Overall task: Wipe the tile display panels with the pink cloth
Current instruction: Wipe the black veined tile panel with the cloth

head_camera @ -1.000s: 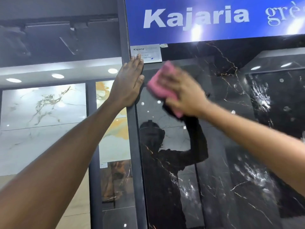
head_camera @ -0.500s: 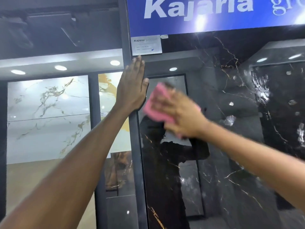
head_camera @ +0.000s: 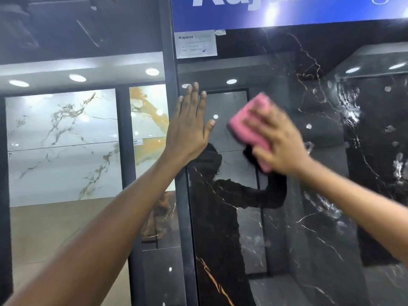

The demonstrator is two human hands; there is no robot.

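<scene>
The right hand [head_camera: 280,144] presses the pink cloth [head_camera: 251,127] flat against the glossy black tile panel [head_camera: 320,195], fingers spread over the cloth and curled round its edge so that it is held while pushed on the surface — the hand is blurred, which suggests a stroke in progress. The cloth sits in the upper part of the panel, left of its middle, below the small white label [head_camera: 196,44] and the blue sign [head_camera: 287,12]. The left hand [head_camera: 189,127] holds nothing; it lies open with straight fingers, palm against the left edge of the panel where it meets the dark vertical frame [head_camera: 174,69], apparently steadying the panel or the person. As for progress, the shine of the black surface makes it hard to tell wiped from unwiped: there are pale smudgy patches toward the right side, but whether they are marbling, reflections or dirt I cannot tell. Judged from where the cloth is, the work is on the upper left area, and the middle, the right side and the whole lower half likely remain — as do the white marbled panels [head_camera: 61,146] further left, if they belong to the job.
</scene>
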